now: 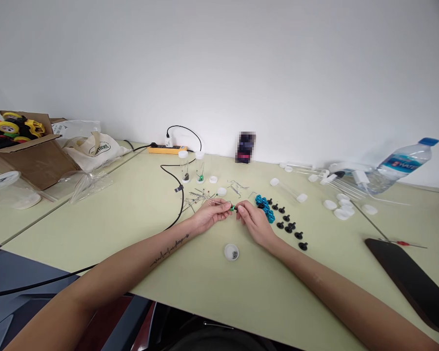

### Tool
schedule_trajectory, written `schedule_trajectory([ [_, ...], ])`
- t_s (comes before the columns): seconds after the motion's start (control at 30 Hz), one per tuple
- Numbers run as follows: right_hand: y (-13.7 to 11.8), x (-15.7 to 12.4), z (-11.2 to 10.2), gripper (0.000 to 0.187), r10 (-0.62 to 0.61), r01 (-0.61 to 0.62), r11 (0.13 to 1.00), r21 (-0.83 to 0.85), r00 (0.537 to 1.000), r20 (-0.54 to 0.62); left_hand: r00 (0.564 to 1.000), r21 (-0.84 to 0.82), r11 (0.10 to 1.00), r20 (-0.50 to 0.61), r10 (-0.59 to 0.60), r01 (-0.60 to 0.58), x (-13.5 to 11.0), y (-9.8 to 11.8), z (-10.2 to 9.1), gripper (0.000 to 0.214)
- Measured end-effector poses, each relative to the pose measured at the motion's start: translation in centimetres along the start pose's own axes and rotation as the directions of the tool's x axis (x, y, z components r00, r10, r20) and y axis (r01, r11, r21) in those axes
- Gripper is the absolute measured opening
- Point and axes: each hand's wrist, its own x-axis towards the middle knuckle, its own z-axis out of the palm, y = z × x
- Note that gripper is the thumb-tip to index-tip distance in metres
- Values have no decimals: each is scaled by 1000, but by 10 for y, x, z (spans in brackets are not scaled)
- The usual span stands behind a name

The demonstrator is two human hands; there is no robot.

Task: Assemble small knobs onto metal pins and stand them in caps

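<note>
My left hand [212, 214] pinches a small shiny green part [233, 208] with a thin metal rod running from it. At the part's dark right end, my right hand [255, 221] is closed with thumb and finger together. What exactly sits between the right fingertips is too small to make out. Just beyond my left hand lie several thin metal rods [195, 196]. Bent hex keys [237, 186] lie behind my hands. Blue knobbed parts [265, 207] and black flanged pegs [288, 228] are right of my right hand. A white cap [231, 252] holding tiny metal pieces sits nearer me.
Two capped clear tubes [199, 168] stand at the back near an orange power strip [168, 149]. A phone [245, 147] leans on the wall. White caps [344, 209], a water bottle [402, 165] and a black slab [409, 282] are rightward. An open cardboard box [32, 161] stands left.
</note>
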Motion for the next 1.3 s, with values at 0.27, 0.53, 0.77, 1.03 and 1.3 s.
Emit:
schedule_trajectory([
  [0.27, -2, -1, 0, 30, 5, -4, 999, -43, 1000, 2, 1000, -20, 1000, 3, -2, 2, 0, 0, -1, 22],
  [0.53, -2, 0, 1, 25, -4, 4, 1000, -25, 1000, -9, 1000, -20, 1000, 6, 2, -2, 0, 0, -1, 22],
  [0.77, -3, 0, 0, 27, 13, -12, 999, -38, 1000, 3, 1000, -31, 999, 12, 4, -4, 0, 0, -2, 21],
  [1.03, -2, -1, 0, 26, 1, 0, 998, -58, 1000, 11, 1000, -34, 999, 12, 7, -7, 0, 0, -1, 23],
  [1.3, -5, -1, 1, 22, 0, 0, 1000, -20, 1000, -7, 1000, -24, 1000, 23, 9, -9, 0, 0, -2, 21],
])
